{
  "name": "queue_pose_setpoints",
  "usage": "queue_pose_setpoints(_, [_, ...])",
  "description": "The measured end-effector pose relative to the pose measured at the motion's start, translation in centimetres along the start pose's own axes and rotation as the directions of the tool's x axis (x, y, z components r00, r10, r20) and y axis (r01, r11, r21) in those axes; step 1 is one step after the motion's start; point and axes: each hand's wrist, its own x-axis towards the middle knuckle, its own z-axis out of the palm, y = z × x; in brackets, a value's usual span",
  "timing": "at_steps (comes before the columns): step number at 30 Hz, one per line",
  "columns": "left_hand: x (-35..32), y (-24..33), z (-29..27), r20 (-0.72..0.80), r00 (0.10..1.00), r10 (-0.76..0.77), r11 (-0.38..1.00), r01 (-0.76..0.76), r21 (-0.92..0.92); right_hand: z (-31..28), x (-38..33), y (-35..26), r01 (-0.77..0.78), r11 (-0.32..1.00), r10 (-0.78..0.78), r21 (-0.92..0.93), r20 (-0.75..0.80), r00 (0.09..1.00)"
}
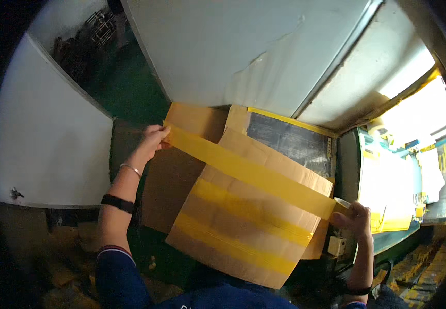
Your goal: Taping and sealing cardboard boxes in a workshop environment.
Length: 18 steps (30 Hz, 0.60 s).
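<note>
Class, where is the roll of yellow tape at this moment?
In the head view, the tape roll sits at lower right, gripped by the right hand, just past the right edge of the cardboard box.

I see a dark floor point(68, 278) below, strewn with dim yellowish scraps point(63, 296) at lower left. At lower right more yellow pieces point(418, 288) lie heaped on it. What bears the cardboard package point(243, 216) is hidden from me.

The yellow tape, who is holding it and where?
The left hand pinches the free end of the yellow tape. The right hand grips the tape roll at the other end, stretching the strip over the cardboard box.
</note>
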Motion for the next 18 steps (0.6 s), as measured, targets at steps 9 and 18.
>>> queue_pose_setpoints(9, [6.6, -3.3, 3.2, 0.094, 0.995, -0.024, 0.990, 0.011, 0.143, 1.4, 3.2, -1.7, -0.041, 0.999, 0.041, -0.003, -0.008, 0.999])
queue_pose_setpoints(18, [6.8, -5.2, 2.8, 0.105, 0.988, -0.110, 0.989, 0.098, 0.112, 2.8, 3.6, -0.9, -0.086, 0.995, 0.084, 0.040, 0.052, 0.995])
